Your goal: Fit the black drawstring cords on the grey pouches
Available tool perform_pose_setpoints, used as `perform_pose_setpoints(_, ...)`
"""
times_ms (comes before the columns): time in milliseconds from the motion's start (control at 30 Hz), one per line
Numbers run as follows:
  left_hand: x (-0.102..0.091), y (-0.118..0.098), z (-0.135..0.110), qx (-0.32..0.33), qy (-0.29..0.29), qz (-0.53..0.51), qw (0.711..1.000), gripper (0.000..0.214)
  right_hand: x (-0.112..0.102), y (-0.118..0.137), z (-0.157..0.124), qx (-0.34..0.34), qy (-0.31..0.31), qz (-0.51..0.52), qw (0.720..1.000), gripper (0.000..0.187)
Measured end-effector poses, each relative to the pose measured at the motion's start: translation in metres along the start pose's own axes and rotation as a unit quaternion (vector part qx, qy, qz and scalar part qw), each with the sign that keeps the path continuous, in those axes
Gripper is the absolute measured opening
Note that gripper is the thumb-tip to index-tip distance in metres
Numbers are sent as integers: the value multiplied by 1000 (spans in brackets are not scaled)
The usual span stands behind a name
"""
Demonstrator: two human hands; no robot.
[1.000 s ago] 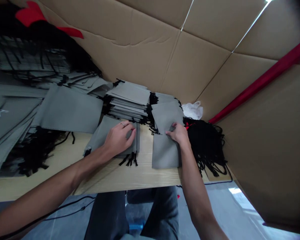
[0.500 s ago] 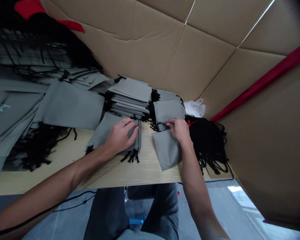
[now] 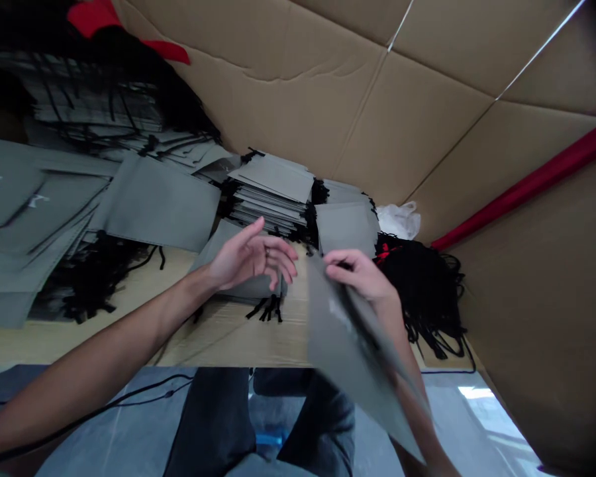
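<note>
- Now we pinched the grey pouch (image 3: 357, 344) by its top in our right hand (image 3: 365, 281), above the tabletop (image 3: 129, 311) edge, its long axis slanting toward us.
- Our left hand (image 3: 251, 258) hovered, grip wide, over flat pouches (image 3: 213, 248).
- Black cords (image 3: 427, 291) lay rightward.

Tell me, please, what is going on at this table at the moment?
A person is sorting fabric pouches at a wooden table. The right hand holds one grey pouch up off the table, tilted toward the camera. The left hand is open, fingers spread, just above a small pile of pouches whose black drawstrings trail toward the table edge. A taller stack stands behind, and a heap of black cords lies to the right.
</note>
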State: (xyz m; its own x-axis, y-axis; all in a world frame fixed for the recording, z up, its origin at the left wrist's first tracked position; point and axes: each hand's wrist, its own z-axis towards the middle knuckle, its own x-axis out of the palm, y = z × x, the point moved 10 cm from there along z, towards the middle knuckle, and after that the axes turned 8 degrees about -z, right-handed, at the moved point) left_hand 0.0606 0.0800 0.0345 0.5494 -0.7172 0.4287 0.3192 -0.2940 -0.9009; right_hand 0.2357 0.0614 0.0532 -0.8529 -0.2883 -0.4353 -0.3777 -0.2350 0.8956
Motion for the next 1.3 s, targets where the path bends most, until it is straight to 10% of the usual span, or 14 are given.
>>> perform_pose_setpoints(133, 4, 18, -4, -56, 30, 123, 990, 63, 60, 8, 16, -29, 142, -73, 987, 39)
perform_pose_setpoints(467, -51, -25, -23, -47, -82, 229, 969, 31, 2, -3, 12, -4, 65, -119, 991, 31)
perform_pose_setpoints(633, -20, 4, -27, -136, 113, 189, 966, 54, 32, 8, 11, -52, 126, -90, 987, 28)
perform_pose_setpoints(767, 8, 28, -20, -138, 144, 159, 967, 46, 64, 14, 14, -64, 153, -57, 985, 29)
perform_pose_setpoints(1300, 8, 19, -2, -6, 50, 210, 976, 33, 50, 21, 17, -91, 44, -51, 994, 24)
